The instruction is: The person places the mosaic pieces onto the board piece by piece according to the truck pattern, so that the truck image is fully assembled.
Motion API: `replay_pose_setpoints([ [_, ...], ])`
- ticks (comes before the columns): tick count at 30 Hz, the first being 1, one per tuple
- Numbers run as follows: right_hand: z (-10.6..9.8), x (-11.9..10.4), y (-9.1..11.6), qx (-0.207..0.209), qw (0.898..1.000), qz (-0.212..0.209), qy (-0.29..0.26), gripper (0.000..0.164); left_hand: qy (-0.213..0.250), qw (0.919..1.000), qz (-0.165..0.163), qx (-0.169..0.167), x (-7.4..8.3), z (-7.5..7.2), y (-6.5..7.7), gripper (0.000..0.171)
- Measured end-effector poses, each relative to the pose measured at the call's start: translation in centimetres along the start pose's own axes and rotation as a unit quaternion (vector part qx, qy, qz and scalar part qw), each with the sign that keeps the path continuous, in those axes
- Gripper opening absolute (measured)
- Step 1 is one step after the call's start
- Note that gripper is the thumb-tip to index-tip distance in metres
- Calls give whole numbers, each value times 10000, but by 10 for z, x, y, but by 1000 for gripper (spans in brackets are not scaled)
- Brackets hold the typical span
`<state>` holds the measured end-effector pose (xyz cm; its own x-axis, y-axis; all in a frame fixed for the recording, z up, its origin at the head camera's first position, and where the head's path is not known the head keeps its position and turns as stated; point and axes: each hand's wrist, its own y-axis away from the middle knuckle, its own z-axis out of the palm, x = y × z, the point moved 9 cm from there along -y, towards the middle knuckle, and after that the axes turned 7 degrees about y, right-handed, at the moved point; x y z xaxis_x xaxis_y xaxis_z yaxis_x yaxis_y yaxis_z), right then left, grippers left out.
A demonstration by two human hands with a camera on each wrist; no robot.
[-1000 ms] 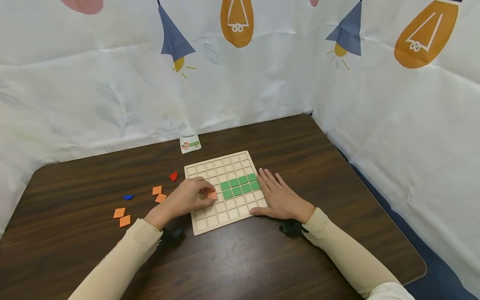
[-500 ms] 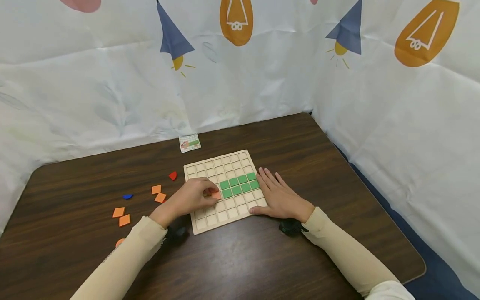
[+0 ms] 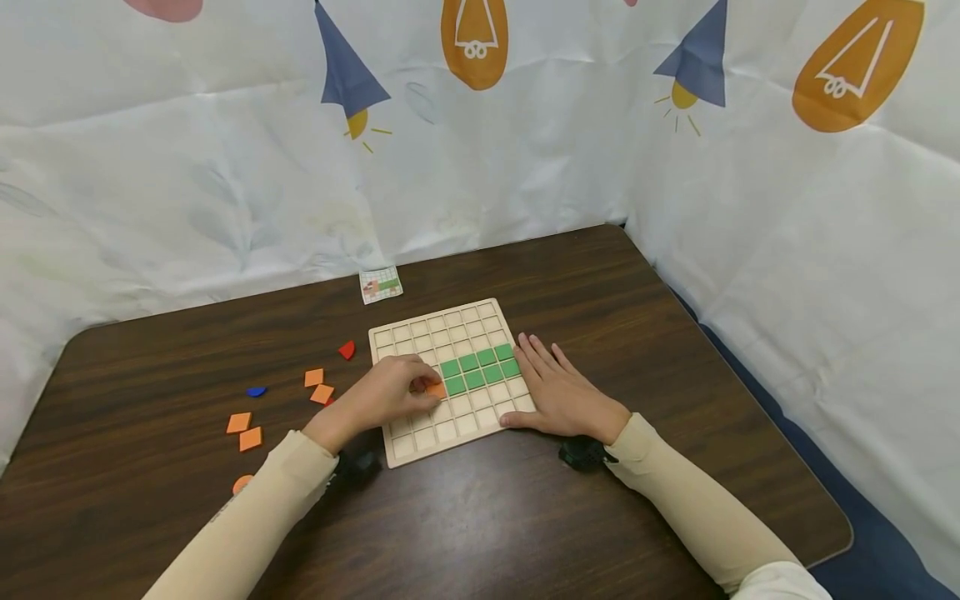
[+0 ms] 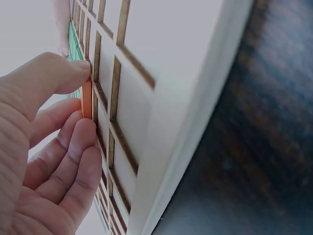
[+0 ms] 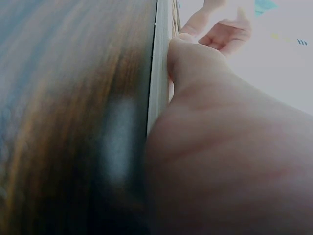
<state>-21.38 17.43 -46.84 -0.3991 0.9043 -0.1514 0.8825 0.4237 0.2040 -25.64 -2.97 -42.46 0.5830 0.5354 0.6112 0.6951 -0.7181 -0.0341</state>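
My left hand [image 3: 384, 390] pinches an orange square tile [image 3: 437, 390] between thumb and fingers over the pale wooden grid board [image 3: 446, 431]. The tile is beside the left end of the lower row of green square tiles [image 3: 474, 380], which lie in two rows of cells. In the left wrist view the orange tile [image 4: 86, 100] shows edge-on at the board's surface; whether it sits fully in a cell I cannot tell. My right hand [image 3: 564, 396] lies flat with straight fingers along the board's right edge, its thumb on the near right corner.
Loose orange squares [image 3: 322, 393], a blue half-round piece [image 3: 257, 392] and a red quarter-round piece [image 3: 347, 350] lie left of the board. An orange round piece [image 3: 242, 483] is partly behind the left sleeve. Behind the board lies a small pattern card [image 3: 381, 285].
My left hand has shifted slightly right with the orange tile, bringing it up beside the green tiles. More of the orange round piece shows past the left sleeve. My right hand stays put.
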Motion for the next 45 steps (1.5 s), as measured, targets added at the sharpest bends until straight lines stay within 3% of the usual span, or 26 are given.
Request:
replay_pose_setpoints([
  [20,-2,-6,0,51,10000,-62,45,112,-131,9999,-95,42,-2,-7,10,23],
  [27,-5,-6,3,90,9999,-87,5,111,-139,9996,-75,222,-5,-21,20,24],
  [36,-4,-5,4,90,9999,-61,52,111,-495,9970,-237,545,-22,-43,38,22],
  [45,-2,-4,2,99,9999,-46,45,111,-676,9925,-750,685,-44,-70,65,22],
])
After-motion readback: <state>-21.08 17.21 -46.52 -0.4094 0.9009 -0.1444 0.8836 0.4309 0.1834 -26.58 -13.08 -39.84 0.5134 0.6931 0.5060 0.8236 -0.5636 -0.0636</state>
